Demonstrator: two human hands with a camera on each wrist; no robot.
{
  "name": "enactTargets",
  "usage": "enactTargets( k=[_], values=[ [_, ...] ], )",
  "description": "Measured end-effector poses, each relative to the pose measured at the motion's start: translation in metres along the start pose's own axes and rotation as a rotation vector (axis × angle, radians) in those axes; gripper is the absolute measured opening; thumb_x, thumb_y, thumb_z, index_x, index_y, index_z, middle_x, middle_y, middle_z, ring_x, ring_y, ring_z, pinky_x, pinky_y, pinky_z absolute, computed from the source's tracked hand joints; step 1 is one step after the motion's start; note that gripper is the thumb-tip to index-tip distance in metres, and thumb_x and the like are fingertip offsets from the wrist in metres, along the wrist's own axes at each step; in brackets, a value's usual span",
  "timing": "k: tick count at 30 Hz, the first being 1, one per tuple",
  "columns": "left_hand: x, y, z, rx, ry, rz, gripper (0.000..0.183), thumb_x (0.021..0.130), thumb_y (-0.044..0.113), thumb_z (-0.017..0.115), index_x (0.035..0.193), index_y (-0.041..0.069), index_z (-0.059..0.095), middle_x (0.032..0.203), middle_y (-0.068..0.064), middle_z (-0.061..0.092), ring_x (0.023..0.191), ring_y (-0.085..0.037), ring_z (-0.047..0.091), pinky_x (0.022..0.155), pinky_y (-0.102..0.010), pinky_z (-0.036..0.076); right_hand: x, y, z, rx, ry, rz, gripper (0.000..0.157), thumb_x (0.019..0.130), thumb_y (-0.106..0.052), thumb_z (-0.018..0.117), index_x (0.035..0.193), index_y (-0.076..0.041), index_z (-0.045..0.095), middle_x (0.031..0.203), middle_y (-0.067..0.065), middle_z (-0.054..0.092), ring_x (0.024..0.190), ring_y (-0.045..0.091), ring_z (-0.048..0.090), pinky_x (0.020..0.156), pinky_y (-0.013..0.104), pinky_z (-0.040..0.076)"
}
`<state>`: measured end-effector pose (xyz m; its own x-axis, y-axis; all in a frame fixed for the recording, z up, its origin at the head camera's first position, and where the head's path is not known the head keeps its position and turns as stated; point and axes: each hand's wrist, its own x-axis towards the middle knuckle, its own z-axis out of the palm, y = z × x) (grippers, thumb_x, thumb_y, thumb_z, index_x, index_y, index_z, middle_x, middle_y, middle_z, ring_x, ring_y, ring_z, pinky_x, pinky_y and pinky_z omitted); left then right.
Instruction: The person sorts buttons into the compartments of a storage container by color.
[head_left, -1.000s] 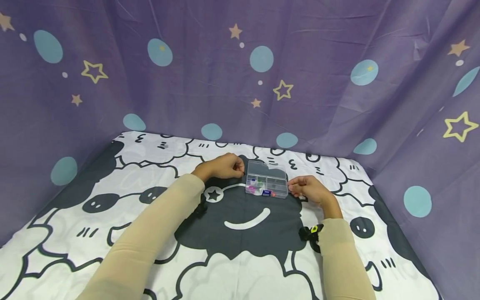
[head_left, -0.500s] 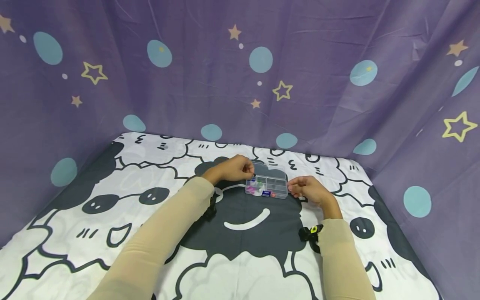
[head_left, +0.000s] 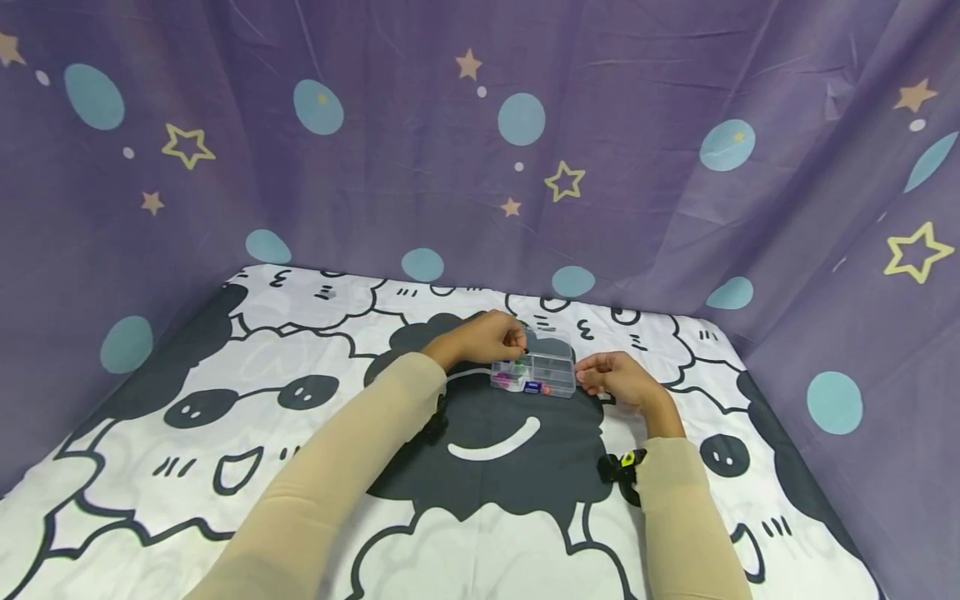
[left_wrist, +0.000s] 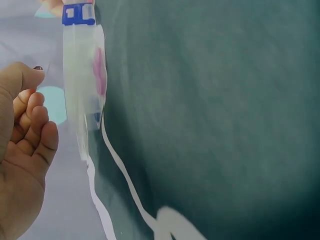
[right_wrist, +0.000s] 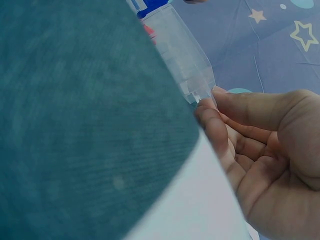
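A clear plastic compartment box (head_left: 554, 367) stands on the dark part of the cloth, its clear lid (head_left: 547, 342) raised at the back. Small pink (head_left: 502, 379), white and green pieces lie in its left compartments, with a blue piece (head_left: 532, 387) at the front. My left hand (head_left: 487, 337) is above the box's left half, thumb and fingers pinching a tiny dark piece (left_wrist: 38, 68) too small to identify. My right hand (head_left: 618, 379) grips the box's right end between thumb and fingertips, as the right wrist view shows. Part of the left compartments is hidden by my left hand.
A black-and-white cartoon-sheep cloth (head_left: 480, 467) covers the flat surface. Purple curtains (head_left: 420, 167) with stars and blue ovals rise behind and at both sides. A black strap (head_left: 621, 467) sits at my right wrist.
My left hand has moved right, from beside the box's left edge to over its left compartments. My right hand and the box have stayed in place.
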<state>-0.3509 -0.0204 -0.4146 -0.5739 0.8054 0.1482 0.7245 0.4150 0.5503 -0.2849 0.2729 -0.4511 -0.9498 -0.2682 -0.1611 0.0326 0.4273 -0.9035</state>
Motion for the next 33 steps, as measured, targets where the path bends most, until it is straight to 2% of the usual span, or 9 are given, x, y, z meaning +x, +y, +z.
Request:
enactTargets(
  k=[9, 17, 22, 33],
  values=[
    [0.013, 0.011, 0.006, 0.013, -0.002, 0.008, 0.005, 0.094, 0.007, 0.068, 0.091, 0.008, 0.072, 0.086, 0.0, 0.07, 0.077, -0.01, 0.063, 0.075, -0.024, 0.052, 0.001, -0.001, 0.0, -0.011, 0.004, 0.006, 0.027, 0.101, -0.003, 0.06, 0.123, 0.012, 0.062, 0.102, 0.01, 0.07, 0.086, 0.013, 0.065, 0.077, 0.028, 0.057],
    [0.021, 0.014, 0.012, 0.039, -0.015, 0.026, 0.007, 0.092, 0.007, 0.069, 0.087, 0.009, 0.073, 0.083, 0.002, 0.07, 0.075, -0.009, 0.062, 0.074, -0.024, 0.051, 0.001, 0.0, 0.0, -0.011, 0.005, 0.006, 0.026, 0.101, -0.002, 0.059, 0.122, 0.012, 0.063, 0.099, 0.008, 0.07, 0.085, 0.013, 0.065, 0.077, 0.028, 0.057],
    [0.023, 0.016, 0.013, 0.061, -0.026, -0.006, 0.007, 0.094, 0.01, 0.071, 0.088, 0.01, 0.075, 0.083, 0.003, 0.07, 0.076, -0.008, 0.063, 0.074, -0.023, 0.051, 0.001, -0.001, 0.0, -0.013, 0.002, 0.002, 0.027, 0.101, -0.003, 0.059, 0.123, 0.012, 0.063, 0.1, 0.009, 0.07, 0.085, 0.012, 0.065, 0.077, 0.028, 0.057],
    [0.023, 0.019, 0.011, 0.073, -0.034, -0.018, 0.008, 0.095, 0.011, 0.072, 0.088, 0.01, 0.075, 0.082, 0.002, 0.07, 0.075, -0.009, 0.064, 0.072, -0.024, 0.052, -0.001, -0.002, 0.001, -0.008, 0.007, -0.001, 0.025, 0.1, -0.001, 0.059, 0.121, 0.013, 0.063, 0.094, 0.004, 0.07, 0.083, 0.013, 0.064, 0.075, 0.027, 0.056]
  ],
)
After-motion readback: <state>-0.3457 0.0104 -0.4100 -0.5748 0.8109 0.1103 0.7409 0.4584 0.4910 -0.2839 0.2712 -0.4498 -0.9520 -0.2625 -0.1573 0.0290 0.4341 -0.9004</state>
